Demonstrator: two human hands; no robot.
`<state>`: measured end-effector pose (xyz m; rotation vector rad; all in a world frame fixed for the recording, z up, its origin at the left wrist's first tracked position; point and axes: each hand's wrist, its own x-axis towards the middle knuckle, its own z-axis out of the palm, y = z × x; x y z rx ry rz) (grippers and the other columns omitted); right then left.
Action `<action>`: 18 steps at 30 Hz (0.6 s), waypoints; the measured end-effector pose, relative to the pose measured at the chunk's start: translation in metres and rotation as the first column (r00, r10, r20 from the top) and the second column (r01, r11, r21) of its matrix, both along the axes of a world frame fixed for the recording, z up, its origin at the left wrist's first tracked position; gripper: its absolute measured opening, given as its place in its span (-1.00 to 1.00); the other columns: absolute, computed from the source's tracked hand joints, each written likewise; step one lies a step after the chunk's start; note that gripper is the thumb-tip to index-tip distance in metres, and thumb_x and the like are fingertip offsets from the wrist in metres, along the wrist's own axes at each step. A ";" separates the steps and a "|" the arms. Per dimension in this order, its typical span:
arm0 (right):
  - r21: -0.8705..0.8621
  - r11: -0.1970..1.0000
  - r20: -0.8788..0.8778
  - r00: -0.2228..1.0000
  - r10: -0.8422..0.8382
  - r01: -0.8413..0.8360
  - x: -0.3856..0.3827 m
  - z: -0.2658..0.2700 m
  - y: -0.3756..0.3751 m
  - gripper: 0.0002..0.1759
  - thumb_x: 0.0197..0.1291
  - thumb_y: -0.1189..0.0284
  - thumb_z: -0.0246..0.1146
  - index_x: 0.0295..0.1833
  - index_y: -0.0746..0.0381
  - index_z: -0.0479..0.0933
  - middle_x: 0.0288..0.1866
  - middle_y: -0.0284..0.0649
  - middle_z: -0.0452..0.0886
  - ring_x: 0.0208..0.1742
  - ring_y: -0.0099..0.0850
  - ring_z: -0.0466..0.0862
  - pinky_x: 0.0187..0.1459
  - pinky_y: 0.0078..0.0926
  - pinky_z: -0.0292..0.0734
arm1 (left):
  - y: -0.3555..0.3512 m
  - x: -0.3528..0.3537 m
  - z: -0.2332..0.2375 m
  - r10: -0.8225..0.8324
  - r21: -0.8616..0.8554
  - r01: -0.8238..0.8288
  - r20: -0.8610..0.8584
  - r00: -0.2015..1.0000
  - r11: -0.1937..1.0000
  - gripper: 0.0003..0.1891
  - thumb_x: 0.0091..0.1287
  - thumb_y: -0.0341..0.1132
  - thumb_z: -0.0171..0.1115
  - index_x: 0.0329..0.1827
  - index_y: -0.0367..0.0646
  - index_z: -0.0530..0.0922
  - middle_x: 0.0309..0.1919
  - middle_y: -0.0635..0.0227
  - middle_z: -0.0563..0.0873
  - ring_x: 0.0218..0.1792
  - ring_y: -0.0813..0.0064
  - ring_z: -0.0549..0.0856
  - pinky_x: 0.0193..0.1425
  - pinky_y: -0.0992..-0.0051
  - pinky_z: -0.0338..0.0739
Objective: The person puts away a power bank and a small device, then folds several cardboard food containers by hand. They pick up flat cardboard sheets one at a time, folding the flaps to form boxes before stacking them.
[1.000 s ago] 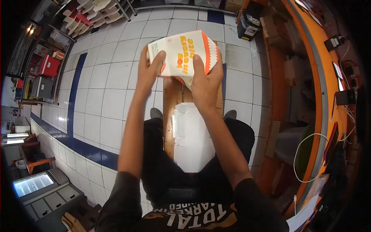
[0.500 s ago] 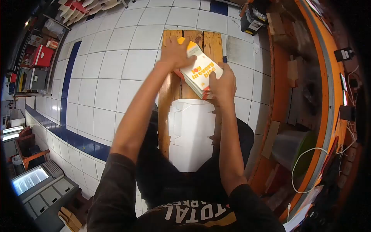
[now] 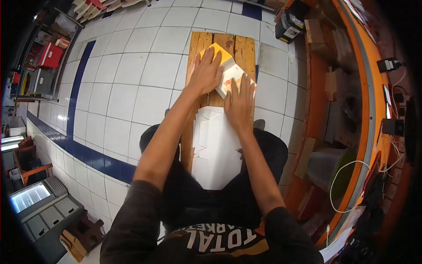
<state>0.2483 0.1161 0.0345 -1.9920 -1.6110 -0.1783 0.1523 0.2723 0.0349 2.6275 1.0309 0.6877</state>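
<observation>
A stack of printed cardboard cartons (image 3: 234, 75), white with a yellow end, lies aslant near the far end of a narrow wooden bench (image 3: 244, 46). My left hand (image 3: 206, 74) lies over its left side with fingers stretched toward the yellow flap (image 3: 220, 51). Flat on the printed white face rests my right hand (image 3: 239, 103), its fingers spread and partly hiding the print. Closer to my body, a plain white carton blank (image 3: 217, 149) with notched edges lies on the bench between my legs.
Orange shelving (image 3: 303, 176) with a clear plastic tub (image 3: 325, 165) and a hanging white cable (image 3: 334, 189) runs along the right. A metal rack with a red box (image 3: 49, 56) stands at the left. White floor tiles (image 3: 118, 94) surround the bench.
My right hand has gone from gripping the stack's right edge to lying flat on its face. My left hand has shifted slightly right and down. The yellow flap shows more.
</observation>
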 end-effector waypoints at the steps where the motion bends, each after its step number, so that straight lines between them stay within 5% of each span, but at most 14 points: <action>1: 0.171 0.985 -0.008 1.000 0.024 -0.022 -0.016 0.003 -0.011 -0.58 0.19 0.56 0.29 0.20 0.29 0.59 0.33 0.14 0.44 0.38 0.09 0.42 0.41 0.06 0.28 | -0.005 -0.013 0.008 -0.041 -0.056 0.045 0.071 0.997 0.997 -0.40 0.41 -0.25 0.11 0.49 -0.31 0.33 0.49 -0.25 0.27 0.55 -0.21 0.20 0.60 -0.18 -0.03; 3: 0.211 0.962 -0.117 0.973 0.199 -0.171 -0.049 0.010 -0.032 -0.67 0.11 0.54 0.36 0.04 0.26 0.62 -0.04 -0.04 0.59 0.09 -0.06 0.59 0.15 -0.04 0.46 | -0.015 -0.029 0.010 -0.072 -0.061 0.089 0.238 0.969 0.994 -0.55 0.43 -0.40 0.06 0.34 -0.39 0.46 0.39 -0.24 0.44 0.46 -0.18 0.38 0.59 -0.03 0.15; 4: 0.140 0.976 -0.270 0.942 0.201 -0.168 -0.063 -0.005 -0.030 -0.69 0.10 0.36 0.45 -0.08 0.25 0.58 -0.36 -0.17 0.58 -0.21 -0.07 0.66 -0.11 -0.09 0.53 | -0.020 -0.033 0.011 -0.071 -0.066 0.089 0.238 0.969 0.994 -0.55 0.43 -0.40 0.06 0.34 -0.39 0.46 0.39 -0.24 0.44 0.46 -0.18 0.38 0.59 -0.03 0.15; 6: -0.214 0.977 -0.458 0.883 -0.103 0.003 -0.075 -0.022 -0.024 -0.53 0.08 0.15 0.50 -0.08 0.26 0.55 -0.46 -0.16 0.60 -0.36 -0.03 0.67 -0.22 -0.10 0.56 | -0.026 -0.041 0.022 -0.073 -0.072 0.096 0.272 0.959 0.993 -0.57 0.40 -0.43 0.09 0.32 -0.39 0.49 0.35 -0.22 0.50 0.43 -0.15 0.44 0.56 0.06 0.25; 8: -0.399 0.912 -0.429 0.859 -0.280 0.097 -0.071 -0.030 -0.020 -0.39 0.10 0.01 0.49 -0.04 0.28 0.46 -0.24 0.03 0.70 -0.18 0.04 0.73 -0.15 -0.05 0.60 | -0.036 -0.051 0.035 -0.023 -0.113 0.059 0.295 0.955 0.992 -0.56 0.38 -0.44 0.10 0.32 -0.38 0.48 0.35 -0.21 0.51 0.42 -0.14 0.45 0.53 0.09 0.30; 13: -0.459 0.887 -0.566 0.783 -0.256 -0.042 -0.054 -0.038 -0.018 -0.47 0.13 0.11 0.49 -0.04 0.31 0.52 -0.35 0.00 0.71 -0.26 -0.02 0.75 -0.21 -0.14 0.62 | -0.078 -0.085 0.026 0.134 -0.212 -0.051 0.402 0.906 0.976 -0.55 0.35 -0.47 0.11 0.32 -0.35 0.49 0.29 -0.18 0.56 0.36 -0.10 0.51 0.46 0.17 0.41; 18: -0.141 0.978 -0.845 0.534 -0.038 -0.154 -0.033 -0.095 -0.036 -0.71 0.28 0.41 0.35 -0.01 0.39 0.57 -0.27 0.02 0.74 -0.25 -0.22 0.78 -0.18 -0.32 0.65 | -0.133 -0.116 -0.011 0.241 -0.472 -0.078 0.297 0.924 0.878 -0.59 0.36 -0.41 0.18 0.26 -0.34 0.54 0.07 -0.09 0.69 0.08 -0.04 0.69 0.23 0.18 0.55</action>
